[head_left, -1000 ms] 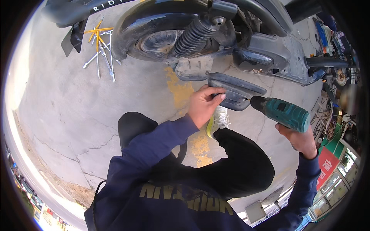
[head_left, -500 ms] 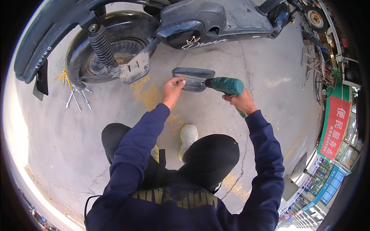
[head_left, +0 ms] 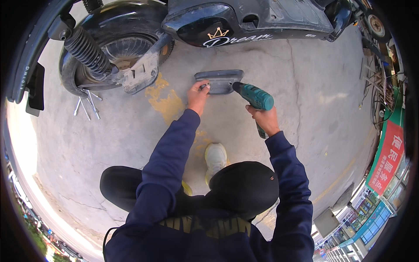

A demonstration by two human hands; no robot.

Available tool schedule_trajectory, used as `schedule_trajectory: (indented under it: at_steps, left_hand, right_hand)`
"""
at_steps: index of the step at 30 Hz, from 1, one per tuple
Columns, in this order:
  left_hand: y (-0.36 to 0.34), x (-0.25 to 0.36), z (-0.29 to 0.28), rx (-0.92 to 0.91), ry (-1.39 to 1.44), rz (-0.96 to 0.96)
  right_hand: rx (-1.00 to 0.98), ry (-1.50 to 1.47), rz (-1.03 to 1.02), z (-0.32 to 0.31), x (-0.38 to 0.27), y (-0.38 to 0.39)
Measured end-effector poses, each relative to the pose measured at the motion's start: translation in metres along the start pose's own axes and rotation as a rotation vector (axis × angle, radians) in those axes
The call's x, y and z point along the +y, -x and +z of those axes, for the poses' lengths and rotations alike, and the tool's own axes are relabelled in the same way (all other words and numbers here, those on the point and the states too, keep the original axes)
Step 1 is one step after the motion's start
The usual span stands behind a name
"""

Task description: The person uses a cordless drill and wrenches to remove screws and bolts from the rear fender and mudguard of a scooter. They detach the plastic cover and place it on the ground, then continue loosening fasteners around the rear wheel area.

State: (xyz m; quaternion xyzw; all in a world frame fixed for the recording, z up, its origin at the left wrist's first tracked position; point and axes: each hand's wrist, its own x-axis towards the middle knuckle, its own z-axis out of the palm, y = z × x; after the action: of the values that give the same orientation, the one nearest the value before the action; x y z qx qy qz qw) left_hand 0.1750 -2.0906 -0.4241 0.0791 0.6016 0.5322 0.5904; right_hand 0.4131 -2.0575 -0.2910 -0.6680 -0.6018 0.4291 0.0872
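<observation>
My left hand (head_left: 197, 96) is closed on the left end of a dark grey plastic piece (head_left: 220, 75), an oblong part with raised edges. My right hand (head_left: 266, 118) grips a teal and black cordless drill (head_left: 256, 97) by its handle. The drill points left, its black front at a hole on the right side of the piece; whether the tip is in the hole I cannot tell. My bent knees and a white shoe (head_left: 215, 159) are below my hands.
A black scooter (head_left: 205, 22) fills the top, with rear wheel (head_left: 94, 26), spring shock (head_left: 87, 50) and metal bracket (head_left: 137, 78). Several wrenches (head_left: 87, 105) lie at left on cracked concrete (head_left: 318, 109). Clutter, a loose wheel (head_left: 376, 25) and a red banner (head_left: 384, 159) line the right.
My view has swung, so the scooter appears higher and further left. My hands and drill appear higher and further from my body; both holds are the same.
</observation>
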Motion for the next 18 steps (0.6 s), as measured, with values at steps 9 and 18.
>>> schedule_trajectory:
  at_steps: [9,18]
  left_hand:
    - [-0.011,-0.032,0.000,0.109,-0.129,0.124]
    - [-0.012,-0.023,-0.005,0.095,-0.165,0.229]
  right_hand:
    - [-0.021,0.169,0.011,0.003,-0.015,0.004]
    - [-0.014,0.004,0.018,0.009,0.001,0.001]
